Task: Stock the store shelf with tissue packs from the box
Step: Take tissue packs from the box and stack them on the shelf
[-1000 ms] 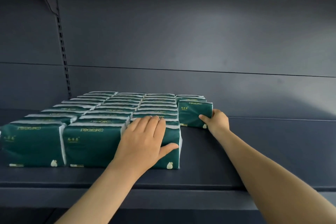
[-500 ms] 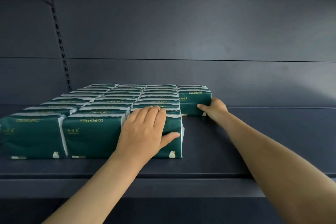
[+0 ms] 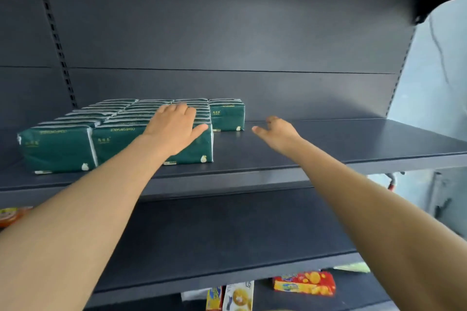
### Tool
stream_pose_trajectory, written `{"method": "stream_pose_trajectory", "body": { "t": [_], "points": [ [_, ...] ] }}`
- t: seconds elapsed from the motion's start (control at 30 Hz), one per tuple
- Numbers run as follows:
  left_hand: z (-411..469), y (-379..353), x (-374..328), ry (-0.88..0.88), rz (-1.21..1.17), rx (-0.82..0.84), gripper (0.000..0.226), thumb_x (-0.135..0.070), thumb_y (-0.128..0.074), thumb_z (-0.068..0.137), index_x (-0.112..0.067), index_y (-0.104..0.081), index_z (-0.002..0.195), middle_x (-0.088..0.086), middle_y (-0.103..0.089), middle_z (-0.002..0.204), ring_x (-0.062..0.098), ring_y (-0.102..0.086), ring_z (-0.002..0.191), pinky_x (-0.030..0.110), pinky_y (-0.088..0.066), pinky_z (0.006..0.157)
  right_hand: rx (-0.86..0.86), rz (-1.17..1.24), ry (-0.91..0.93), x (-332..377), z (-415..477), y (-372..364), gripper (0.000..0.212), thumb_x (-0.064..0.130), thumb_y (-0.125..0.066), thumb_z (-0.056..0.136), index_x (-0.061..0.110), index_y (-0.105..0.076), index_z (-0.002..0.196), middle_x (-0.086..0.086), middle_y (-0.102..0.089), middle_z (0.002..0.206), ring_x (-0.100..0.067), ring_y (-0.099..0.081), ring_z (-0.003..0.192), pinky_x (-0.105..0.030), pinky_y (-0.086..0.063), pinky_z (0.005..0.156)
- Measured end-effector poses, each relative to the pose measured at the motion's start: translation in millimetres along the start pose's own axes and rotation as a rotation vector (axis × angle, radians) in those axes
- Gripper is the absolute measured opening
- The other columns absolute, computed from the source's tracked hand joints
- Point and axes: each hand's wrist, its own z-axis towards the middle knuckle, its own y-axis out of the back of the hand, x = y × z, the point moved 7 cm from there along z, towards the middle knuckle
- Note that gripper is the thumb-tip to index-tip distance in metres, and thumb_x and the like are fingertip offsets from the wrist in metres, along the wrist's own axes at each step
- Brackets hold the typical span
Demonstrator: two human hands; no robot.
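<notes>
The dark grey shelf (image 3: 328,144) runs the whole width of the bay, and its right half is bare metal. Below it sits a lower shelf (image 3: 227,235), equally dark.

The green tissue packs (image 3: 113,118) fill the left half of the shelf in three close rows that run from the front edge to the back wall. A short fourth row (image 3: 227,116) stands at the back wall, touching the right side of the block and well short of the front edge.

The left hand (image 3: 174,129) lies flat on the front pack (image 3: 199,149) of the third row, fingers straight over its top and thumb spread toward its right edge; it grips nothing. The right hand (image 3: 278,134) hovers over the middle of the shelf, near the fourth row but apart from it, fingers loosely spread and holding nothing.

Under the lower shelf's front edge a red box (image 3: 304,283) lies flat.
</notes>
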Motion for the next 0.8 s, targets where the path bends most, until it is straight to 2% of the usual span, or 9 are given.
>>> {"method": "stream_pose_trajectory", "body": {
  "t": [0.07,0.23,0.5,0.67,0.8],
  "points": [
    [-8,17,-6,0.010,0.013,0.005,0.061,-0.050,-0.026,0.097,-0.002,-0.045,0.130,0.017,-0.051,0.129,0.030,-0.048,0.121,0.042,-0.036,0.107,0.020,-0.087,0.017,-4,-26,11,0.062,0.045,-0.047,0.095,0.001,-0.037,0.137,-0.017,-0.046,0.136,-0.032,-0.047,0.122,-0.035,-0.041,0.094],
    [-40,44,-31,0.015,-0.130,0.081,0.050,-0.039,-0.040,0.097,-0.001,-0.047,0.129,0.018,-0.050,0.129,0.033,-0.044,0.123,0.045,-0.038,0.104,0.061,-0.239,0.019,-27,-83,36,0.064,0.044,-0.046,0.095,0.000,-0.033,0.140,-0.020,-0.041,0.140,-0.035,-0.040,0.127,-0.040,-0.037,0.101],
    [-107,48,-103,0.090,-0.286,0.223,0.046,-0.041,-0.042,0.096,-0.004,-0.051,0.121,0.013,-0.049,0.125,0.031,-0.041,0.121,0.044,-0.040,0.095,0.098,-0.263,0.061,-86,-159,46,0.055,0.041,-0.048,0.095,0.001,-0.040,0.132,-0.019,-0.046,0.132,-0.035,-0.043,0.122,-0.040,-0.039,0.095],
    [-148,33,-165,0.142,-0.382,0.287,0.045,-0.041,-0.041,0.096,-0.006,-0.053,0.122,0.011,-0.051,0.124,0.030,-0.046,0.117,0.042,-0.042,0.093,0.213,-0.304,0.129,-140,-194,28,0.058,0.042,-0.046,0.096,0.001,-0.037,0.135,-0.018,-0.044,0.135,-0.034,-0.041,0.125,-0.042,-0.040,0.098],
    [-191,4,-219,0.210,-0.398,0.402,0.044,-0.041,-0.041,0.097,-0.007,-0.054,0.122,0.009,-0.053,0.121,0.026,-0.050,0.112,0.040,-0.044,0.091,0.369,-0.319,0.167,-190,-217,-1,0.059,0.044,-0.046,0.095,0.004,-0.035,0.138,-0.017,-0.043,0.138,-0.033,-0.039,0.128,-0.045,-0.039,0.102]
  ]
}}
